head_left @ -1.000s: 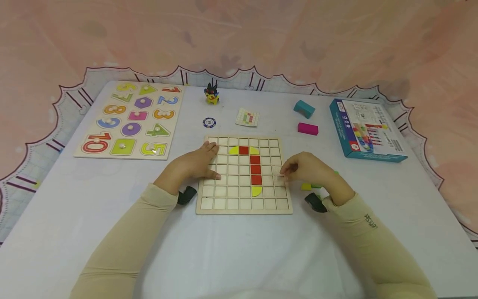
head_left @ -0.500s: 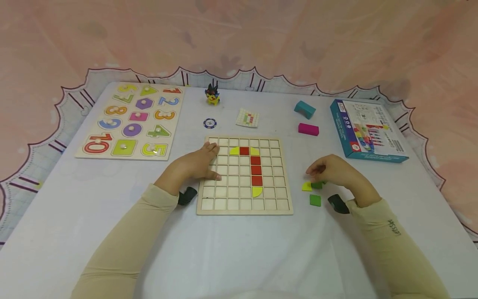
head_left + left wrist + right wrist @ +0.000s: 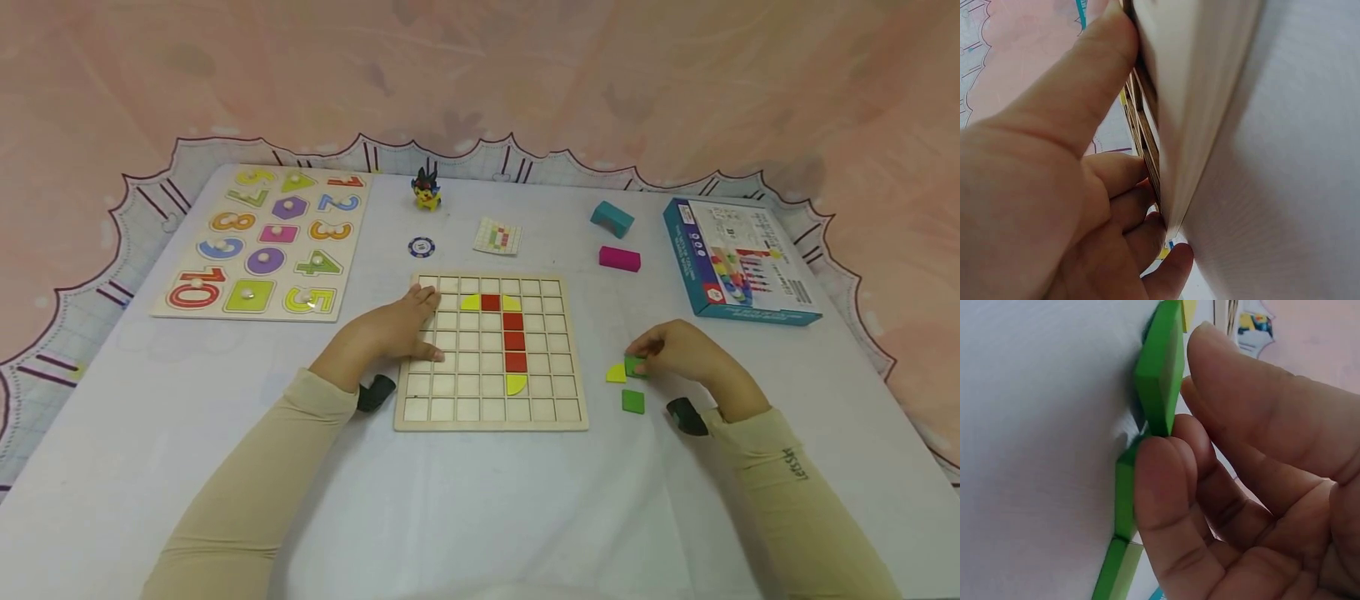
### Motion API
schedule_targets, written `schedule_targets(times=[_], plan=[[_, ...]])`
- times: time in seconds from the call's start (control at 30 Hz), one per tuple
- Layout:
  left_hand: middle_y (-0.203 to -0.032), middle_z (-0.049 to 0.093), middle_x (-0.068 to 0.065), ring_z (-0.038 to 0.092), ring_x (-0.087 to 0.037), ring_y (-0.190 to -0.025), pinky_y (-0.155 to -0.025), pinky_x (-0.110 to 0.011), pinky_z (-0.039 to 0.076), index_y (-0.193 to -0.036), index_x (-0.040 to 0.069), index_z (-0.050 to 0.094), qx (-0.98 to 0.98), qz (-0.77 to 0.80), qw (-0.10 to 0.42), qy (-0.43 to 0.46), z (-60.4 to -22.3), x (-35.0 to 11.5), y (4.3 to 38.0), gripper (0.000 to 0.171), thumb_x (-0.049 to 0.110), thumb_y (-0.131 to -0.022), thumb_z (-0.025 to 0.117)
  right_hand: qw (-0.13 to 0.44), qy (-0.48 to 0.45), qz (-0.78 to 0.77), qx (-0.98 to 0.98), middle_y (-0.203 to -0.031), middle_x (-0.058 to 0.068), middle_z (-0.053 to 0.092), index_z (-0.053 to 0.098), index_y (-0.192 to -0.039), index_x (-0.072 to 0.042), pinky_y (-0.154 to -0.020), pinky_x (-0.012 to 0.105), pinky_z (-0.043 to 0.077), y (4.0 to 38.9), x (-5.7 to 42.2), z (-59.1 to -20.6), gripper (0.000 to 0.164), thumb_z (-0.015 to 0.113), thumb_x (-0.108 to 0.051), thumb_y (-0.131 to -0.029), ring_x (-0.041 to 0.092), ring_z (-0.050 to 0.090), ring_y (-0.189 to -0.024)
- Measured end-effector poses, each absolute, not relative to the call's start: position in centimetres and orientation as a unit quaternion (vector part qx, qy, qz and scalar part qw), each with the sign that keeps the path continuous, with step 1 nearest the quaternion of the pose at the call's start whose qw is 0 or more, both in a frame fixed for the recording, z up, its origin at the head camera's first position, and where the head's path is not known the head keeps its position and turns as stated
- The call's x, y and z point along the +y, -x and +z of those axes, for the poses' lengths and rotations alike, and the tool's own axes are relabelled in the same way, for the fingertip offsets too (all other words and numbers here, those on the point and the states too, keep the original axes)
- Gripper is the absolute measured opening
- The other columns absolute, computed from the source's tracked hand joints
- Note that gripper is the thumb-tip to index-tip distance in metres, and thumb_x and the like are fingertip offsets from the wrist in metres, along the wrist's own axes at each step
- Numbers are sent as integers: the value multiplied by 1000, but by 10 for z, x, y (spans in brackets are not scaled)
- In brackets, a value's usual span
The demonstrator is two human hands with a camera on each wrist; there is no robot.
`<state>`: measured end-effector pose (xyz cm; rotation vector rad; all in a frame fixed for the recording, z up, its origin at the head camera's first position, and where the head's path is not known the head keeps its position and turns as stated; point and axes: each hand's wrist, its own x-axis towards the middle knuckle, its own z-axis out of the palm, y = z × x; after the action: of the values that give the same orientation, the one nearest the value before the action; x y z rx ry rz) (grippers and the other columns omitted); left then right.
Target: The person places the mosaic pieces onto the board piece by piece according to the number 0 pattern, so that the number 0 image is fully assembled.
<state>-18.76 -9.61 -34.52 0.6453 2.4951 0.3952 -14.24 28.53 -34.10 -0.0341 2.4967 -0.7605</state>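
My left hand rests on the left edge of a wooden grid board, thumb and fingers spread over its frame. On the board, red square tiles form a column, with a red tile and yellow quarter-round tiles at its ends. To the right of the board, my right hand is low over the loose green tiles. Its fingertips touch a green tile and the one behind it, while the thumb stands apart. A yellow tile and another green square tile lie beside them.
A number puzzle board lies at the left. Behind the grid board are a yellow figurine, a poker chip and a pattern card. Teal and magenta blocks and a blue box stand at the right.
My right hand has moved right from the grid board's right edge to the loose green tiles, then lowered onto them. The left hand stays on the board.
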Motion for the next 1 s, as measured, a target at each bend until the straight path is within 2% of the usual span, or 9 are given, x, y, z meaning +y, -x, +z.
schedule_targets(times=[0.4, 0.7, 1.0], plan=[[-155, 1, -16, -5, -32, -142, -115, -46, 9, -147, 0, 8, 922, 151, 267, -237, -349, -97, 190, 97, 41, -82, 66, 249, -1, -280, 927, -100, 15, 59, 66, -106, 1, -83, 42, 44, 137, 277, -341, 30, 71, -10, -79, 27, 48, -92], [-154, 1, -17, -5, -32, -142, -115, -47, 9, -147, 0, 7, 922, 150, 266, -237, -349, -98, 189, 97, 41, -81, 66, 244, 7, -273, 931, -90, 11, 58, 67, -100, -1, -76, 33, 42, 138, 276, -341, 25, 71, -8, -77, 25, 47, -88], [-154, 2, -17, -5, -33, -142, -115, -47, 10, -146, -2, 8, 922, 149, 264, -240, -346, -98, 187, 97, 39, -81, 67, 255, 13, -261, 931, -90, 10, 60, 69, -103, -1, -75, 33, 42, 142, 277, -337, 25, 69, -11, -79, 25, 48, -88]])
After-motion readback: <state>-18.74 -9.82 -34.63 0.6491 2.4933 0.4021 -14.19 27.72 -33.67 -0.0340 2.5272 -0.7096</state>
